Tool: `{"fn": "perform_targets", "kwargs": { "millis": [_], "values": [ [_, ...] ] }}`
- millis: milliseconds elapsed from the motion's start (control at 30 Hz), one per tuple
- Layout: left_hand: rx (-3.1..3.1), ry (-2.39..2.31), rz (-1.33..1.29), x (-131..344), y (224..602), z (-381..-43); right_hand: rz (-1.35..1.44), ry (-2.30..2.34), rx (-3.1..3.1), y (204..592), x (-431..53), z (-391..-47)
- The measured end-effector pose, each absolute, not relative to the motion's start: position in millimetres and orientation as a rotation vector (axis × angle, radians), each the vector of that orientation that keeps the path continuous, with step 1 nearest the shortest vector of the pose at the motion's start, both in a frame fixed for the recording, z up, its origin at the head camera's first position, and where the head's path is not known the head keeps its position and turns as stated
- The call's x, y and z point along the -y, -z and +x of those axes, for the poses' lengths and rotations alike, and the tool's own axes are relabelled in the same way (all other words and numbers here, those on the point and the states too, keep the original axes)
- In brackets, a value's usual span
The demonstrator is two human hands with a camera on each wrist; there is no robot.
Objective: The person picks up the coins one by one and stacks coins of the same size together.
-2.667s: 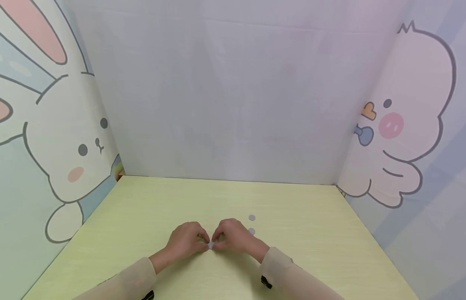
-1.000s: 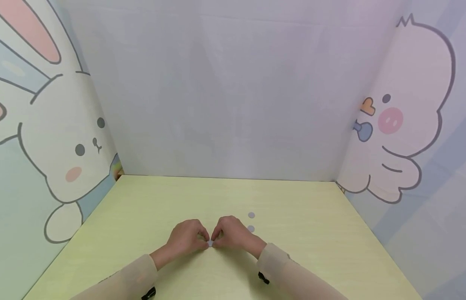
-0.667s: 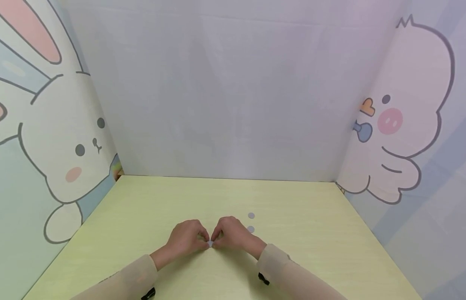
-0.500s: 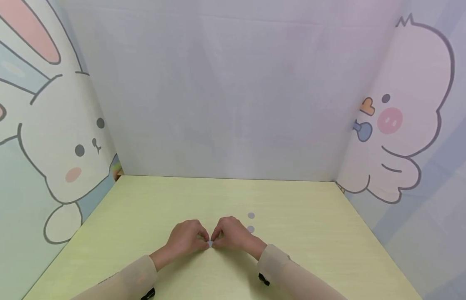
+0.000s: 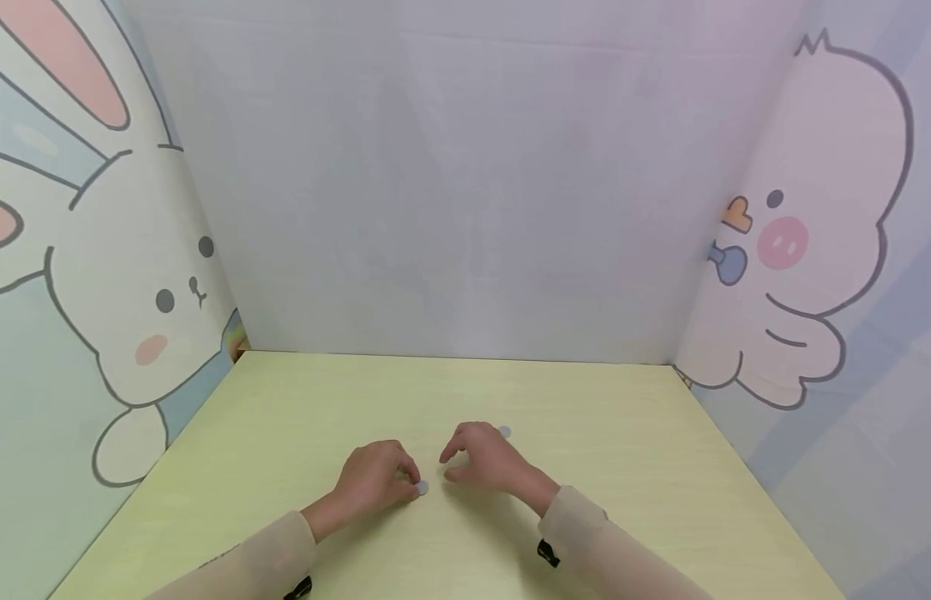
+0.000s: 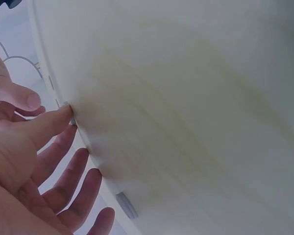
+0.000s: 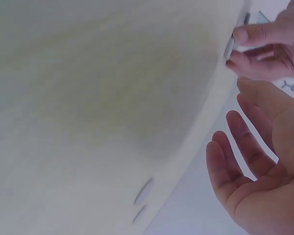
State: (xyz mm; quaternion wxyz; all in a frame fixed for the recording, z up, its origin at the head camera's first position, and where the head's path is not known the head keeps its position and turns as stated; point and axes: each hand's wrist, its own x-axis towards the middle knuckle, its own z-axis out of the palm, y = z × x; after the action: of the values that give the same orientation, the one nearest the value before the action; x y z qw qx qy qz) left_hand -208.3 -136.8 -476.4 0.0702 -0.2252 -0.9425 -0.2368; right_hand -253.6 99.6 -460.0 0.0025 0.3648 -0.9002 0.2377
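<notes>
My left hand (image 5: 373, 479) pinches a small round grey disc (image 5: 423, 487) by its edge between thumb and fingertip, down at the tabletop. In the left wrist view this disc (image 6: 72, 117) shows edge-on at the thumb tip. My right hand (image 5: 486, 457) is apart from it, a short way to the right, thumb and fingers spread with nothing between them. Another grey disc (image 5: 505, 432) lies just behind the right hand. The right wrist view shows two flat discs, one (image 7: 144, 191) near the other (image 7: 139, 214).
A pale yellow wooden table (image 5: 345, 400) runs back to a plain light cloth wall (image 5: 465, 192). Side panels carry a cartoon rabbit (image 5: 135, 300) and a chick (image 5: 825, 192). A grey piece (image 6: 127, 204) lies on the table below the fingers in the left wrist view.
My right hand has let go of the disc at the left fingertips and moved right, its fingers spreading. It now covers the nearer of two discs in the head view. The left hand stays put.
</notes>
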Motion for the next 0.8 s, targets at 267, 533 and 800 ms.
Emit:
{"fn": "perform_targets", "kwargs": {
  "millis": [267, 533, 800],
  "values": [
    [2.839, 0.711, -0.673, 137, 477, -207, 1.065, -0.784, 2.789, 456, -144, -263],
    [2.829, 0.710, -0.682, 137, 476, -207, 0.966, -0.839, 2.801, 455, -179, -267],
    [2.838, 0.713, -0.660, 136, 476, -208, 0.850, -0.868, 2.855, 465, -198, -269]
  ]
}}
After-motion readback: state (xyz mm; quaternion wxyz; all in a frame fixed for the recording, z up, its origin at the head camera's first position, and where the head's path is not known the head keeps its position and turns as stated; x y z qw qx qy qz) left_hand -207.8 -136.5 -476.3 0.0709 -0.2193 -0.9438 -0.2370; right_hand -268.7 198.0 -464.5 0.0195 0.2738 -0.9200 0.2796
